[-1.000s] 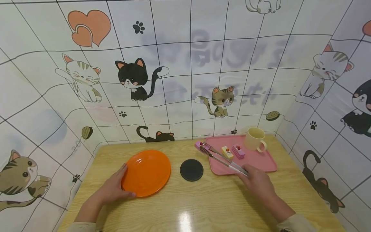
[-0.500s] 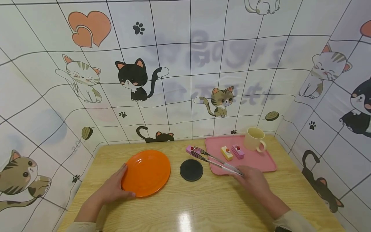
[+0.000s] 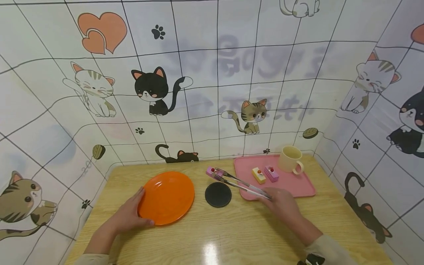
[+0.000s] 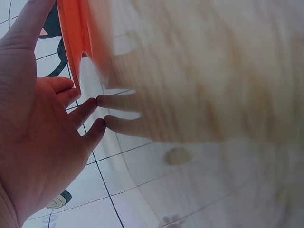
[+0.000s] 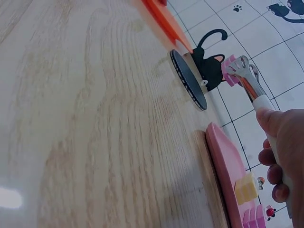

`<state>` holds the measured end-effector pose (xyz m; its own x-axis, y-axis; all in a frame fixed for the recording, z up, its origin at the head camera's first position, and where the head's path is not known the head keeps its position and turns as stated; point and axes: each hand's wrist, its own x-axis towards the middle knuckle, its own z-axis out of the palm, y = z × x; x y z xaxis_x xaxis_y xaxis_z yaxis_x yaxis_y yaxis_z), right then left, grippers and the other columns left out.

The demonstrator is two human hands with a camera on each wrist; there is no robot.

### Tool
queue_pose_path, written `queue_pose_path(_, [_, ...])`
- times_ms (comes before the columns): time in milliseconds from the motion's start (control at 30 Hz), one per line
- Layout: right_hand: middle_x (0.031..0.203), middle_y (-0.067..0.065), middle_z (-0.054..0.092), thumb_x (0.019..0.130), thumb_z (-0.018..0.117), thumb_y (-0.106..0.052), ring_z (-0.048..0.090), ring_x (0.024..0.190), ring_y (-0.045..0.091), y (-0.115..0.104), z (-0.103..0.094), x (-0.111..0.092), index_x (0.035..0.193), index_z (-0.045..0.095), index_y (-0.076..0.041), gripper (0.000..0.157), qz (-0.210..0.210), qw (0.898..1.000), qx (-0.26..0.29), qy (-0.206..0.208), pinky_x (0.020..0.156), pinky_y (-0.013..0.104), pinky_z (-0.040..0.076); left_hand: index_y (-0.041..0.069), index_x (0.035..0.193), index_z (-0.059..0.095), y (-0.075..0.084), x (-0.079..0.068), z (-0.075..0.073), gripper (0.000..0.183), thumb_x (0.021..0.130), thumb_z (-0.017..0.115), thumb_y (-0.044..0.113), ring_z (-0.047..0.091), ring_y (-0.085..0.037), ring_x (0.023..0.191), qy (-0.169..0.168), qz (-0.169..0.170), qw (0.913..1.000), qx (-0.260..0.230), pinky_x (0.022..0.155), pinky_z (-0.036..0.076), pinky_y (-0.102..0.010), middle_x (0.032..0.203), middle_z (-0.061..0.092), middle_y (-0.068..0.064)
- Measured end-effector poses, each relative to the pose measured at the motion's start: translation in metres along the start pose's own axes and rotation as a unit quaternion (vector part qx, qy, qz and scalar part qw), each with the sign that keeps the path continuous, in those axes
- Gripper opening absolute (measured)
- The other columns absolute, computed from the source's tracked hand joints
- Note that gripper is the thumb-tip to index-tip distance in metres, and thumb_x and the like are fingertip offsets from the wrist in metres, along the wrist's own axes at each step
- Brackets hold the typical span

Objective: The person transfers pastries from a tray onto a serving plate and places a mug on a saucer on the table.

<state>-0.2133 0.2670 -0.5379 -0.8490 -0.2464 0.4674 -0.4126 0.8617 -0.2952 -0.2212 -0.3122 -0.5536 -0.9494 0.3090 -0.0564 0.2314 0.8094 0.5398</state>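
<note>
My left hand [image 3: 128, 213] rests at the left rim of an orange plate [image 3: 167, 198]. In the left wrist view the fingers [image 4: 83, 113] are spread, with fingertips on the tabletop beside the plate's edge. With its fingers curled round the handles, my right hand [image 3: 281, 204] holds metal tongs with white grips [image 3: 236, 182]. A small pink toy cake slice [image 3: 212, 172] with a red berry is pinched at the tips of the tongs. In the right wrist view this pink slice [image 5: 230, 71] hangs above the table, beyond a black round coaster [image 5: 188, 79].
A pink tray [image 3: 296, 187] at the back right bears a yellow cake slice [image 3: 258, 176], another pink slice [image 3: 271, 173] and a pale yellow mug [image 3: 290, 160]. The wooden table [image 3: 185, 243] meets a cat-patterned cloth wall [image 3: 205, 121] behind and at the sides.
My right hand has moved left with the tongs, taking the pinched pink cake slice from the tray's left edge to above and behind the coaster. The left hand and plate have stayed put.
</note>
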Motion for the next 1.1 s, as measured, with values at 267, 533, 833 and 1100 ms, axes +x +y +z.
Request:
queue_pose_path(267, [0.072, -0.013, 0.058, 0.093, 0.091, -0.033, 0.052, 0.065, 0.009, -0.008, 0.009, 0.013, 0.085, 0.071, -0.022, 0.024, 0.01, 0.999, 0.008, -0.033, 0.06, 0.034, 0.047, -0.01, 0.17, 0.023, -0.001, -0.001, -0.001, 0.142, 0.074, 0.099, 0.061, 0.028, -0.06, 0.159, 0.0, 0.0, 1.0, 0.0, 0.124, 0.03, -0.076, 0.179, 0.019, -0.032])
queue_pose_path(533, [0.073, -0.011, 0.061, 0.095, 0.089, -0.033, 0.051, 0.067, 0.01, -0.021, 0.016, 0.025, 0.094, 0.077, -0.019, 0.019, 0.007, 0.998, 0.006, -0.062, 0.06, 0.034, 0.046, -0.01, 0.17, 0.024, 0.0, -0.002, -0.002, 0.14, 0.075, 0.098, 0.06, 0.028, -0.06, 0.159, 0.0, 0.002, 1.0, -0.004, 0.124, 0.029, -0.076, 0.179, 0.019, -0.033])
queue_pose_path(833, [0.07, -0.015, 0.051, 0.099, 0.085, -0.034, 0.048, 0.066, 0.01, -0.032, 0.027, 0.039, 0.086, 0.068, -0.024, 0.024, 0.018, 0.993, 0.028, -0.114, 0.062, 0.033, 0.042, -0.011, 0.17, 0.024, -0.001, -0.002, -0.001, 0.141, 0.075, 0.099, 0.061, 0.029, -0.06, 0.159, 0.004, 0.006, 1.0, 0.002, 0.125, 0.03, -0.075, 0.178, 0.02, -0.034])
queue_pose_path(1100, [0.068, -0.015, 0.049, 0.1, 0.084, -0.038, 0.047, 0.065, 0.009, -0.043, 0.033, 0.048, 0.081, 0.063, -0.025, 0.031, 0.007, 0.993, 0.028, -0.113, 0.061, 0.03, 0.043, -0.011, 0.17, 0.023, 0.001, -0.002, -0.002, 0.14, 0.075, 0.099, 0.06, 0.028, -0.06, 0.159, 0.001, 0.002, 1.0, -0.004, 0.125, 0.029, -0.076, 0.178, 0.019, -0.033])
